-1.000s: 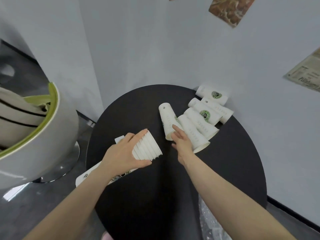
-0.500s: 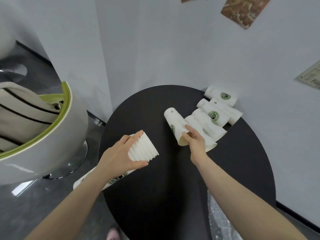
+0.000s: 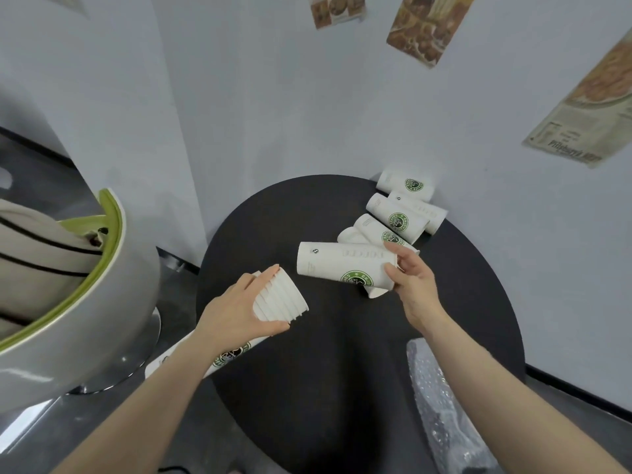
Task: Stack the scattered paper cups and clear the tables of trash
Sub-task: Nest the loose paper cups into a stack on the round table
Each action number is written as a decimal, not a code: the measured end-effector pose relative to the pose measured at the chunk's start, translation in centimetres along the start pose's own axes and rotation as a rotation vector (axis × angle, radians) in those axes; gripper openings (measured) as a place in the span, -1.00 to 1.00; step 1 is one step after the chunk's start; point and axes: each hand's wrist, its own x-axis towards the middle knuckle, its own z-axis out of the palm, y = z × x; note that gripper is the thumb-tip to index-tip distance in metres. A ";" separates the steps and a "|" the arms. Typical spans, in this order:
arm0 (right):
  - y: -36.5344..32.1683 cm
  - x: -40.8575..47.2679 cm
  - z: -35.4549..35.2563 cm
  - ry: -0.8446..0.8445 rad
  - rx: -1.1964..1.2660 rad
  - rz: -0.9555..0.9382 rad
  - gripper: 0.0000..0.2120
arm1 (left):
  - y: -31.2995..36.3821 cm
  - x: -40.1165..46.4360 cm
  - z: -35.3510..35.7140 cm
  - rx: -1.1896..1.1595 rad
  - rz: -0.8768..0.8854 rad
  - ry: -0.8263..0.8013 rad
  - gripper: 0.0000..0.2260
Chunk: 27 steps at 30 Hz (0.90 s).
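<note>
The left hand (image 3: 239,307) is gripping a nested stack of white paper cups (image 3: 278,299), thumb curled under the rims and fingers lying over the top, so that the open mouths are pointing right and the long body of the stack is running back down-left under the forearm, past the edge of the round black table (image 3: 461,302). The forearm is reaching in from the lower left with the wrist nearly straight. Just to the right, the right hand (image 3: 412,278) is pinching a single white paper cup with a green round logo (image 3: 342,265) by its rim end, thumb below and fingers above; the cup is lying sideways, its closed base pointing left toward the stack, with a clear gap between the two. The right forearm is coming in from the lower right, wrist bent slightly inward. Behind the held cup, several more loose white logo cups (image 3: 396,217) are lying on their sides in a cluster at the table's far right edge, touching one another, near the pale wall (image 3: 307,114).
</note>
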 end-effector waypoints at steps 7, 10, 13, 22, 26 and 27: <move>-0.2 -2.9 1.2 -0.180 0.007 -0.007 -0.67 | -0.3 -0.8 -0.8 0.013 0.108 0.001 -0.13; 0.0 -3.9 2.5 -0.256 0.018 0.002 -0.69 | 0.1 -0.7 -0.5 0.019 0.153 -0.018 -0.14; 0.7 -4.5 3.7 -0.307 0.030 -0.001 -0.71 | 0.7 -0.2 0.1 0.040 0.193 -0.038 -0.12; 3.2 -4.3 6.3 -0.402 0.006 0.055 -0.73 | 1.7 2.3 1.0 0.075 0.235 -0.099 -0.09; 3.7 -3.2 6.3 -0.420 0.016 0.086 -0.69 | 1.4 3.5 1.1 0.090 0.235 -0.112 -0.09; 3.8 -2.9 6.2 -0.411 0.023 0.077 -0.69 | 1.4 3.8 1.2 0.080 0.236 -0.112 -0.10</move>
